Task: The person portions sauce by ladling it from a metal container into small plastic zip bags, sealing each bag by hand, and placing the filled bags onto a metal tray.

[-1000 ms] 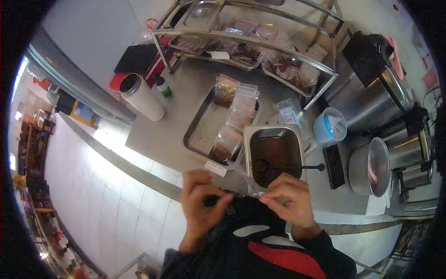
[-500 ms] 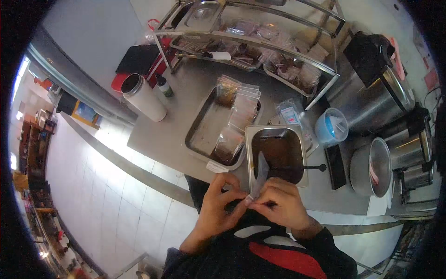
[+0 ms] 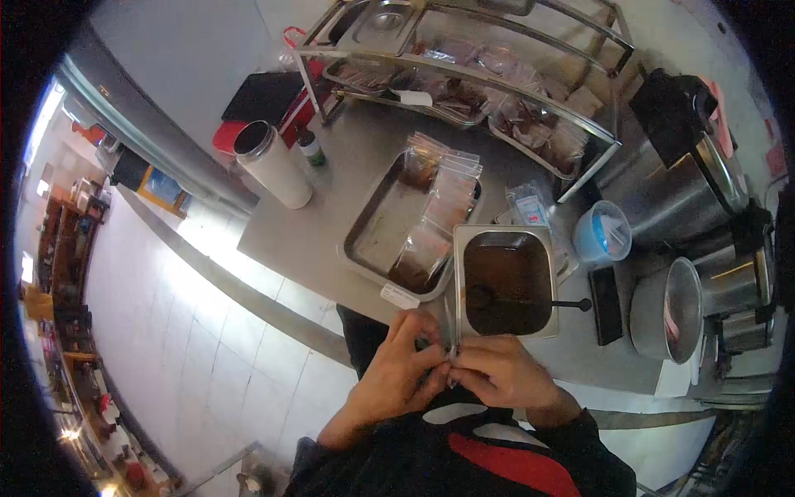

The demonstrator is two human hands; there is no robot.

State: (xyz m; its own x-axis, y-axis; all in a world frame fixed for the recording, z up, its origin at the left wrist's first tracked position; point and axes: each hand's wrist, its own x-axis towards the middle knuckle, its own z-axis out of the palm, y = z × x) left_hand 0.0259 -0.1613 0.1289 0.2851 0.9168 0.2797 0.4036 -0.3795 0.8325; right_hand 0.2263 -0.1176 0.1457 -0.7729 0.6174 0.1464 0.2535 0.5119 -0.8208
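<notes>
Both hands meet just in front of a deep steel container of brown liquid. Between them is a small clear plastic bag, seen nearly edge-on and mostly hidden by fingers. My left hand pinches its upper edge from the left. With thumb and fingers, my right hand grips the same edge from the right. A black ladle rests in the container, its handle over the right rim. Left of it, a shallow steel tray bears a row of filled zip bags.
A steel rack with trays of filled bags stands at the back. A white tumbler and a small dark bottle are at the left. On the right are a blue-white tub, a black phone and a metal pot.
The bag has turned from standing tilted above the hands to lower and nearly edge-on between them. Both hands have drawn closer together. The whole scene has shifted slightly right as the camera moved.
</notes>
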